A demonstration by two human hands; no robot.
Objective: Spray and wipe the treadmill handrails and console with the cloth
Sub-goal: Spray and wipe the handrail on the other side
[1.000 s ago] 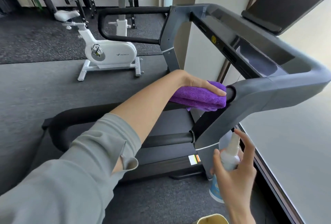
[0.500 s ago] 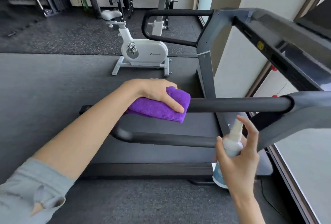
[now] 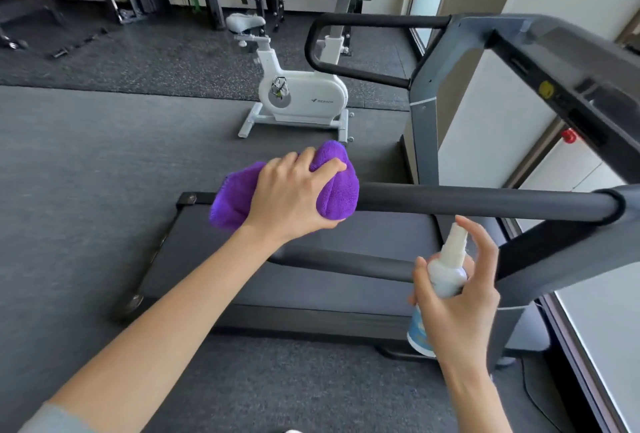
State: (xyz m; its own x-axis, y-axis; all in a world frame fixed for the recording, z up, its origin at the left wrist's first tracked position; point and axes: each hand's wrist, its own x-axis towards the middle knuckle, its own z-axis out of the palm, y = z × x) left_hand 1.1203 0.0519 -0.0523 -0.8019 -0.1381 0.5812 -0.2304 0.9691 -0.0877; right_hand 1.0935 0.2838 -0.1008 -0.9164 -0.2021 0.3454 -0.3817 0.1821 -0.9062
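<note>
The left hand was curled over the purple cloth, gripping it wrapped round the free end of the near black handrail. The right hand held the spray bottle just below that rail, fingers and thumb closed round its body and the index finger raised beside the white nozzle. Half a second before, the left hand had lain flatter on a folded cloth; now the cloth was bunched higher over the rail's tip and the fingers wrapped further round it, while the right hand and bottle sat much as they had. The handrail ran roughly level from the cloth rightwards into the grey treadmill frame. The bottle stood nearly upright, nozzle up and tilted slightly right, towards the rail. A white exercise bike stood on the floor beyond.
</note>
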